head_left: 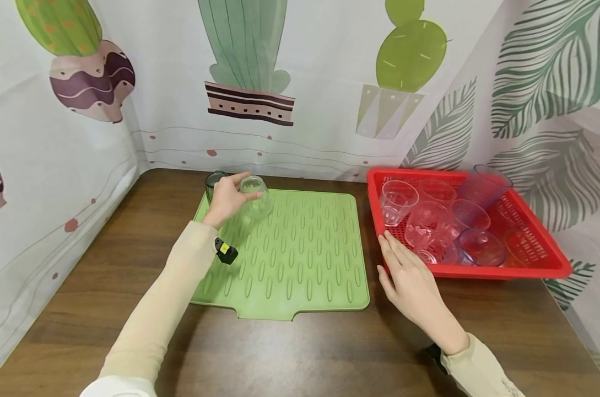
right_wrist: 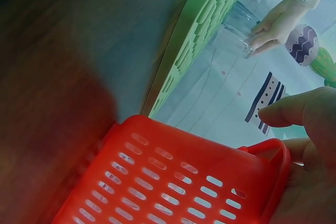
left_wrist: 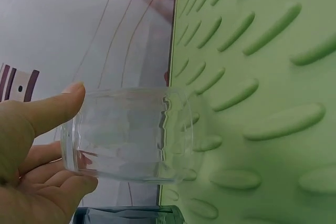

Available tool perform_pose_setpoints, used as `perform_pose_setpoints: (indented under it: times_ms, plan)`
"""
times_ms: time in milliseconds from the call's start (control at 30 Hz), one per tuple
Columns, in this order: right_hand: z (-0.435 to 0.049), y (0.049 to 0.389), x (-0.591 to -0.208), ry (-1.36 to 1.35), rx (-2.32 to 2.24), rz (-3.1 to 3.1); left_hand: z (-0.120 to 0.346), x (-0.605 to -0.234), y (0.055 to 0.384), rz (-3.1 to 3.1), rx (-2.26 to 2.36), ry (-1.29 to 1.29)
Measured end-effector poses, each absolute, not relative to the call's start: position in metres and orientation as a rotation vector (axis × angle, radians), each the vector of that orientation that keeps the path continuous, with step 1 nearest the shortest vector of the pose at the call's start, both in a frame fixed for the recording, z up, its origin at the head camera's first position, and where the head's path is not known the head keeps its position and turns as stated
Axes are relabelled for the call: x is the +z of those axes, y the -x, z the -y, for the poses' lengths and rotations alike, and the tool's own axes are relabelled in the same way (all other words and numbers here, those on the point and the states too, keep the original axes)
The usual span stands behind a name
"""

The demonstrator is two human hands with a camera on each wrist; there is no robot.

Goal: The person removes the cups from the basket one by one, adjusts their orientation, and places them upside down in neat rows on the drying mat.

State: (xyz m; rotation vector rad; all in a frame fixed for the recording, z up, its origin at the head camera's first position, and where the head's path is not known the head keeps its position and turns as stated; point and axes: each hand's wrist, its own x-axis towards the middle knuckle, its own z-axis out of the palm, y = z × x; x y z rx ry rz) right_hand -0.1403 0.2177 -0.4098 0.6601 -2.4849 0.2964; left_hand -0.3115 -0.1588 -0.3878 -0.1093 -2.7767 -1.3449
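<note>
In the head view, my left hand [head_left: 225,199] holds a clear drinking glass [head_left: 260,205] by its upper end, over the far left part of a green drying mat [head_left: 304,248]. The left wrist view has thumb and fingers on opposite sides of the glass [left_wrist: 123,135], its other end at the mat; whether it touches is unclear. Just left of it stands a dark tinted glass [head_left: 210,181], partly hidden by the hand. My right hand [head_left: 411,281] rests straight fingers against the near left corner of a red plastic basket [head_left: 498,271], gripping no glass.
Several clear and tinted cups lie in the basket, among them a clear cup [head_left: 398,201], a purple tumbler [head_left: 483,187] and a blue-rimmed cup [head_left: 482,248]. The brown wooden table [head_left: 280,358] meets a patterned cloth backdrop [head_left: 324,82] behind the mat.
</note>
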Motion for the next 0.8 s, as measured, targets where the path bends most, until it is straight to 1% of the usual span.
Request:
perform_pose_setpoints:
  times_ms: [800]
  plan:
    - [-0.217, 0.141, -0.413, -0.642, 0.281, 2.478, 0.153, -0.395, 0.324, 2.764, -1.335, 0.02]
